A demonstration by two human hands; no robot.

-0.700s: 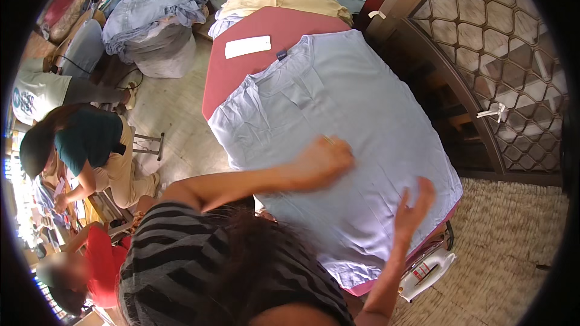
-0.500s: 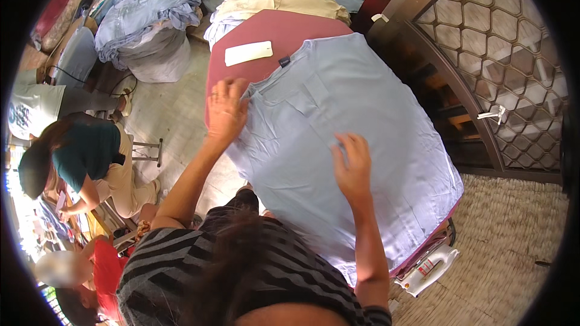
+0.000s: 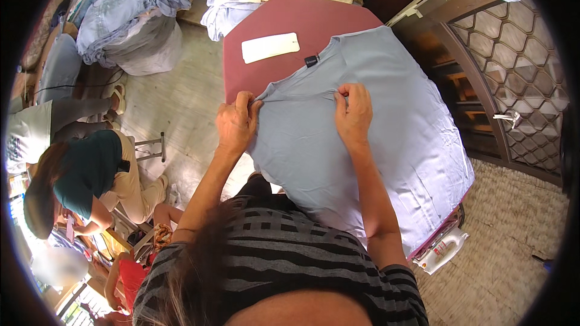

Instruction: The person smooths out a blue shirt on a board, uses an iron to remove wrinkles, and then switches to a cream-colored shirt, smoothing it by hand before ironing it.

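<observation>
Here the light-blue garment (image 3: 362,163) is lying spread across the maroon board (image 3: 332,15), covering most of it, and both hands are working up at the neckline. Reading a clock over the garment's middle, the left hand (image 3: 236,122) is sitting between nine and ten, thumb and fingers closing together on the edge of the cloth beside the neck opening. The right hand (image 3: 354,115) is resting just off centre toward twelve, its thumb and forefinger pinching the front of the neckline, and fine folds are running between the two grips. At eleven the dark label (image 3: 311,61) is showing at the back of the neck, with the white card (image 3: 270,47) lying beyond it on bare board. As for progress, the laying-out is looking largely done: the upper body is appearing fairly smooth. What is seemingly remaining is the neckline, gathering between the fingers, plus small creases along the side facing three o'clock and down toward six. The white iron (image 3: 441,252) is standing apart from both hands at five, by the board's end, while a blue cloth pile (image 3: 133,6) is slumping far out at ten.
</observation>
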